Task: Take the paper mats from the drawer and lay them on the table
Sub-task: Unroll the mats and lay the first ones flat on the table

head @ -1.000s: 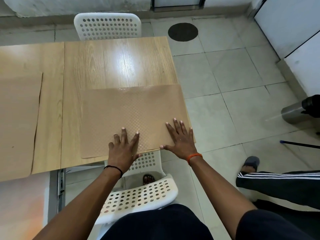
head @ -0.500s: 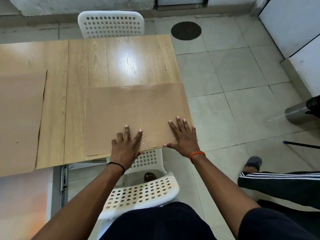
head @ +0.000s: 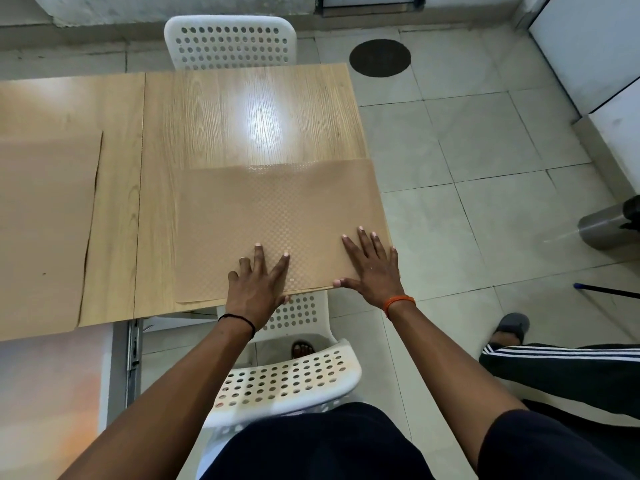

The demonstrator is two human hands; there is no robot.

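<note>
Light oak-grain wooden surface, two panels side by side, seam running front to back. Tan rectangular paper mat with a fine checked texture lies flat on the right panel, its near edge along the surface's near edge, its right edge at the surface's right edge. Second plain tan paper mat lies flat on the left panel, well apart from the first, partly cut off by the left border of the view.

Left hand: open, palm down, fingers spread, pressed flat on the checked mat near its front edge; thin black band on the wrist. Right hand: open, palm down, fingers spread over the mat's near right corner, thumb at the front edge; orange thread band on the wrist. Neither hand grips anything.

White perforated plastic chair tucked below the near edge, between the arms. Second white perforated chair at the far side. Grey tiled floor to the right; round dark floor patch beyond the surface's far right corner.
</note>
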